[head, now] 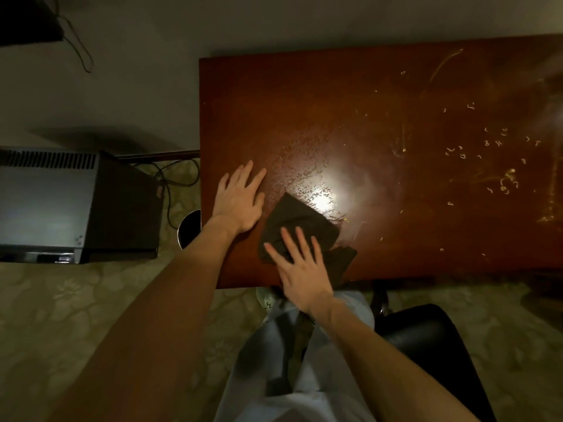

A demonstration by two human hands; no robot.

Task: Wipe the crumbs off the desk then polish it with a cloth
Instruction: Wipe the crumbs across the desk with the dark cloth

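A reddish-brown wooden desk (pixel 304 111) fills the upper right of the head view. My right hand (pixel 300 266) presses flat, fingers straight, on a dark crumpled cloth (pixel 300 216) near the desk's front left corner. To the left of the cloth, my left hand (pixel 240 199) lies flat on the bare wood, fingers spread. Several pale curled crumbs (pixel 493 147) are scattered over the right half of the desk, with smears among them. A bright glare sits just beyond the cloth.
A dark round bin (pixel 189 228) stands on the floor at the desk's left edge. Further left a grey and black box-shaped appliance (pixel 76 205) sits with cables behind it. A black chair seat (pixel 432 339) is below the desk's front edge. Patterned carpet covers the floor.
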